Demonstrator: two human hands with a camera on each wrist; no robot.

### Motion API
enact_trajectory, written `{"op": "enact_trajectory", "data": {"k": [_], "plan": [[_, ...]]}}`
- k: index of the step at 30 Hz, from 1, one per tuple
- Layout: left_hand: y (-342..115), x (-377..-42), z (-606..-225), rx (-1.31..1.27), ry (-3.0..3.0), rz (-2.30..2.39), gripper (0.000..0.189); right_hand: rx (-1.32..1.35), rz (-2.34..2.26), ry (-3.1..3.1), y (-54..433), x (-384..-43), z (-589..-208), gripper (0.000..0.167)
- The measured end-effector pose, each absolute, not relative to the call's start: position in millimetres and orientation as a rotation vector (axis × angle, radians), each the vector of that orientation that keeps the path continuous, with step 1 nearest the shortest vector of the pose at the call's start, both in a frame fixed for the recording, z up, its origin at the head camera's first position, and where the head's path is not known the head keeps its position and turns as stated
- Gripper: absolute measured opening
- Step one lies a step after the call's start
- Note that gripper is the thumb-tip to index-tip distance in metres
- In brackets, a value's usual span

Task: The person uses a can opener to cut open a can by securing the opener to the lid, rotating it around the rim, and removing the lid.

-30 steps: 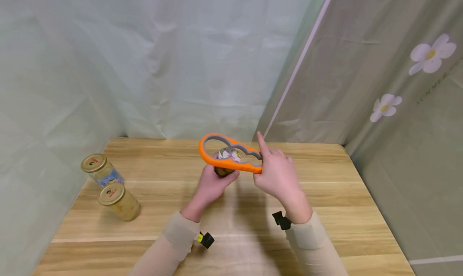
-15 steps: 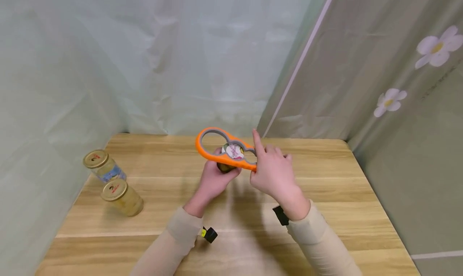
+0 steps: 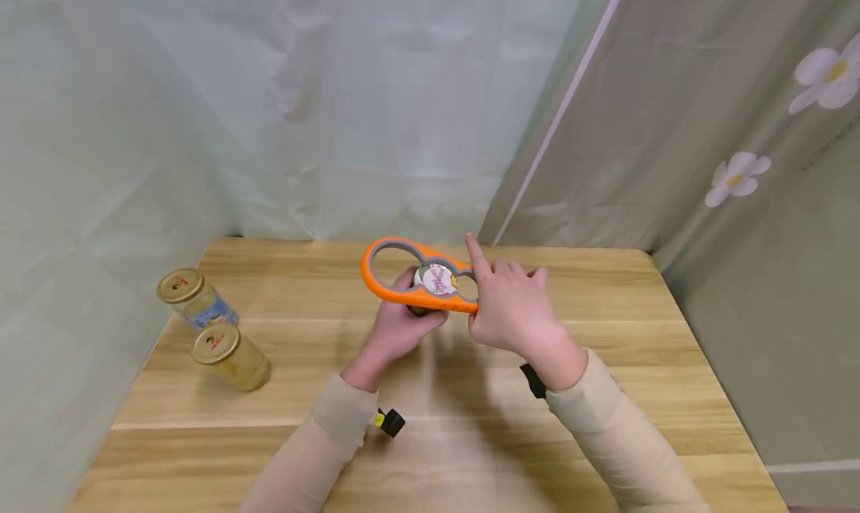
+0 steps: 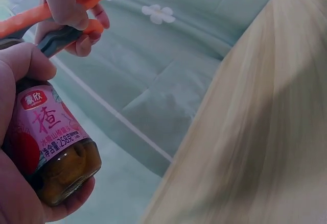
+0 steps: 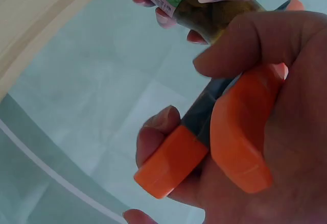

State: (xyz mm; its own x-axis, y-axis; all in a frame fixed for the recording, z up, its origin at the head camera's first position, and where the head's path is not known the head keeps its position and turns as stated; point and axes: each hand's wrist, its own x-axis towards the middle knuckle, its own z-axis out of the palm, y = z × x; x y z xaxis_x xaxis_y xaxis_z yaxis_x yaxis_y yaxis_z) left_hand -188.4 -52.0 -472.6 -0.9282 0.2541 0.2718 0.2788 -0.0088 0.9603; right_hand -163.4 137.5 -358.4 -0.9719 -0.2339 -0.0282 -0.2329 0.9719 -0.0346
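Two hands: both occupied. Left hand (image 3: 396, 334) is wrapped around the jar (image 4: 56, 127); right hand (image 3: 513, 308) grips the narrow end of the opener (image 3: 423, 298), index finger straight and pointing past it.
Jar: near the centre of the head view, held raised above the table (image 3: 638, 311); pink-labelled, brown contents visible from the left wrist.
Lid: on the jar; its pale printed top (image 3: 437, 280) shows through the middle gap of the opener.
Opener: orange, grey inside; large loop toward the left of the frame, around nothing; the two arms stand apart at the gripped end in the right wrist view.
Lid-to-opener fit: not confirmed; the near orange arm hides part of the rim, so firm contact cannot be told.
Step in hand: judged to be seating the opener on the lid.
Next move: appears to call for squeezing the arms until the grey edge bites, then turning, with the jar kept from rotating.
Slip risk: likely if the opener sits askew on the rim.
Other jars: blue-label jar (image 3: 201, 302) and plain jar (image 3: 231, 356), left of the frame, both capped in gold, neither in a hand.
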Motion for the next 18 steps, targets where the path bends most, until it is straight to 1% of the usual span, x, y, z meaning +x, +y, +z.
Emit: {"op": "enact_trajectory", "data": {"k": [9, 15, 18], "plan": [[-52.2, -188.4, -471.8, -0.590, -2.182, -2.232, 0.055, -0.430, 0.021, 3.098, 134.0, -162.8, -348.7, 0.102], [-60.1, -188.8, -470.9, -0.593, -2.164, -2.243, 0.059, -0.504, -0.010, 3.087, 135.4, -163.1, -348.7, 0.114], [-62.8, -190.3, -468.9, -0.613, -2.157, -2.243, 0.060, -0.584, -0.084, 3.109, 137.4, -164.1, -350.0, 0.115]]}}
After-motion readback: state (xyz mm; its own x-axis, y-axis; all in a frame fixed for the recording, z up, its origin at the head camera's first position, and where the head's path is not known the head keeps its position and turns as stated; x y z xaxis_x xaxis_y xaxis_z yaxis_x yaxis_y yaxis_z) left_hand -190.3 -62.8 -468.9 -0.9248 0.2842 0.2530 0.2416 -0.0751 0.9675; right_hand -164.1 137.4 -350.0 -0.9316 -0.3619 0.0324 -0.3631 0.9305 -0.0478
